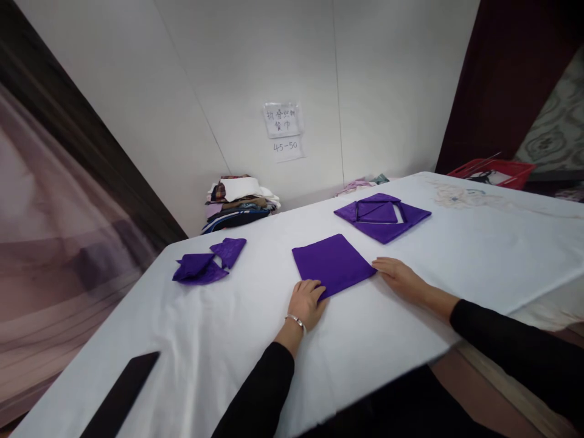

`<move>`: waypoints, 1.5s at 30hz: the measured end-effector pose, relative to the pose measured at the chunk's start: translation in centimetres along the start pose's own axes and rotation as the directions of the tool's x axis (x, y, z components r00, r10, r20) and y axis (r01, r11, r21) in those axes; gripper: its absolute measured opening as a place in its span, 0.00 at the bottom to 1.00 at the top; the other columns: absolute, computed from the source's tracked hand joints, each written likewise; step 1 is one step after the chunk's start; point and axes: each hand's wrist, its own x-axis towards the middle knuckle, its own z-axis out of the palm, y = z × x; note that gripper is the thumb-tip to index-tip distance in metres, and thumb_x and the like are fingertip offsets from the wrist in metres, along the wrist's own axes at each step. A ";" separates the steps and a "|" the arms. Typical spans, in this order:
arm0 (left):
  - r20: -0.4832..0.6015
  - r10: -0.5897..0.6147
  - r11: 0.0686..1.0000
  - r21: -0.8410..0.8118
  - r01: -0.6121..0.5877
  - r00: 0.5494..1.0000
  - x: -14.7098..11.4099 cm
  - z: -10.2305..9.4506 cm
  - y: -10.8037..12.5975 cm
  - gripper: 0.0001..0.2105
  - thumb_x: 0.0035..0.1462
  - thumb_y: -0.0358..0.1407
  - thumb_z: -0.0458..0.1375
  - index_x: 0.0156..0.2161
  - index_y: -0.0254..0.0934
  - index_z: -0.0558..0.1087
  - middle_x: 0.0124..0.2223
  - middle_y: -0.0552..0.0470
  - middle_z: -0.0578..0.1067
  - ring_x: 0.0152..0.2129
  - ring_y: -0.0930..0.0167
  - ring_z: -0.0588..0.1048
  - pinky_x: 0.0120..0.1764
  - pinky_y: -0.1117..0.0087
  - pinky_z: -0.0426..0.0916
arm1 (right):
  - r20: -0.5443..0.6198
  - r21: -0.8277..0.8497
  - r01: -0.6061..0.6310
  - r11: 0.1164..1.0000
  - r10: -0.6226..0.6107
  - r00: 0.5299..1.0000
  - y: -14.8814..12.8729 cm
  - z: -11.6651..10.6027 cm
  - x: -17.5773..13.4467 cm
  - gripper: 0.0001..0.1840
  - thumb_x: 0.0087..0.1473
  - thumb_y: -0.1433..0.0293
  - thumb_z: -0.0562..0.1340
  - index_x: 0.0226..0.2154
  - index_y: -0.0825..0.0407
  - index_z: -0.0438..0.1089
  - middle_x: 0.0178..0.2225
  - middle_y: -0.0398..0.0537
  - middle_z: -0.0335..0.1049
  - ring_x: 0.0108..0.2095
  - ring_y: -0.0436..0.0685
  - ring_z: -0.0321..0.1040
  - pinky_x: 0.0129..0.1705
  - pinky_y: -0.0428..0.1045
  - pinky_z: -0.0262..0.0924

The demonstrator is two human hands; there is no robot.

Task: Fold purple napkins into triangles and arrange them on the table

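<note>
A purple cloth napkin point(333, 261), folded into a flat square, lies on the white-covered table in front of me. My left hand point(308, 304) rests on its near-left corner, the fingers slightly apart and laid over the fabric; a bracelet circles that wrist. At the right corner, my right hand point(399, 278) has its fingertips pinched on the cloth's tip. Beyond it lies another purple cloth point(383, 231), folded into a pointed shape with an opening in the middle. To the left sits a crumpled purple cloth piece point(196, 267) with a smaller folded part beside it.
The white tablecloth point(255, 340) has creases at left. A dark flat object point(121, 395) lies at the near-left edge. Piled clothes point(239, 204) stand against the wall, under a handwritten paper sign point(283, 120). A red basket point(515, 173) is at far right.
</note>
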 end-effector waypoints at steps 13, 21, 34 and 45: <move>0.045 -0.117 0.983 0.145 0.109 0.992 -0.1 0.2 0.4 0.11 0.59 0.31 0.46 0.36 0.40 0.72 0.38 0.50 0.73 0.38 0.68 0.68 0.39 0.65 0.63 | -0.009 0.024 0.008 1.000 -0.008 1.000 0.2 1.0 0.4 0.19 0.54 0.67 0.51 0.44 0.52 0.70 0.44 0.50 0.70 0.46 0.58 0.64 0.50 0.55 0.58; 0.047 -0.121 0.980 0.166 0.111 0.992 -0.7 0.0 0.3 0.09 0.58 0.32 0.48 0.37 0.40 0.71 0.41 0.52 0.72 0.40 0.69 0.67 0.41 0.67 0.63 | 0.017 -0.093 0.056 0.994 -0.055 0.998 0.1 1.1 0.3 0.20 0.55 0.67 0.50 0.48 0.50 0.68 0.47 0.50 0.68 0.48 0.59 0.63 0.52 0.57 0.56; 0.013 -0.179 0.973 0.154 0.174 0.984 -1.6 -0.1 0.3 0.10 0.55 0.28 0.48 0.36 0.38 0.71 0.41 0.50 0.73 0.40 0.66 0.68 0.39 0.64 0.64 | 0.312 -0.071 0.138 0.988 -0.110 0.944 -1.1 1.6 -0.5 0.31 0.59 0.53 0.43 0.59 0.48 0.50 0.62 0.48 0.43 0.61 0.59 0.38 0.60 0.61 0.36; -0.060 -0.206 0.978 -0.002 0.206 0.977 1.7 0.3 1.5 0.22 0.58 0.49 0.43 0.51 0.39 0.66 0.56 0.49 0.65 0.55 0.65 0.58 0.57 0.59 0.50 | 0.339 -0.108 0.151 0.983 -0.107 0.935 -0.8 2.1 -0.5 0.33 0.57 0.50 0.43 0.61 0.46 0.44 0.63 0.47 0.39 0.62 0.60 0.35 0.60 0.63 0.32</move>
